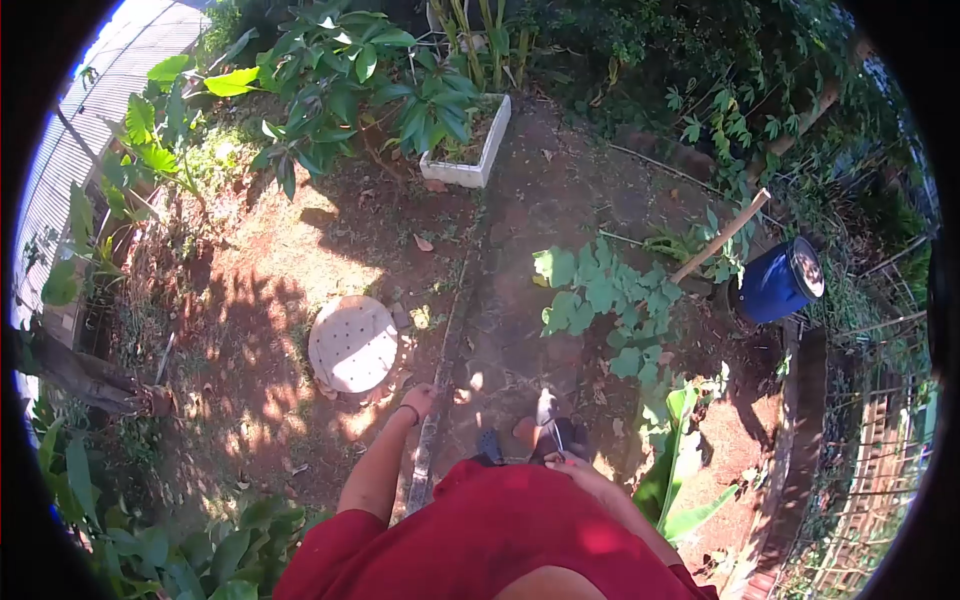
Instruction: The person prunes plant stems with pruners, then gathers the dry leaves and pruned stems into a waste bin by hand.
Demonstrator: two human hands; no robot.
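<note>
I look down at my red shirt point(500, 530) and my sandalled feet point(545, 420) on a reddish dirt path. My left hand point(420, 400), with a dark band on the wrist, hangs at my side above a narrow edging strip point(450, 320) that runs along the path. Its fingers look loosely curled, and I see nothing in them. My right hand point(585, 472) rests against the shirt at my waist. Its fingers are partly hidden, and I cannot make out whether it holds anything.
A round perforated concrete lid point(352, 343) lies on the soil to the left. A white rectangular planter point(470, 150) stands ahead among leafy shrubs. At the right are a blue barrel point(780, 282), a bamboo pole point(722, 236), a broad-leaved vine point(600, 295) and a brick border point(800, 420).
</note>
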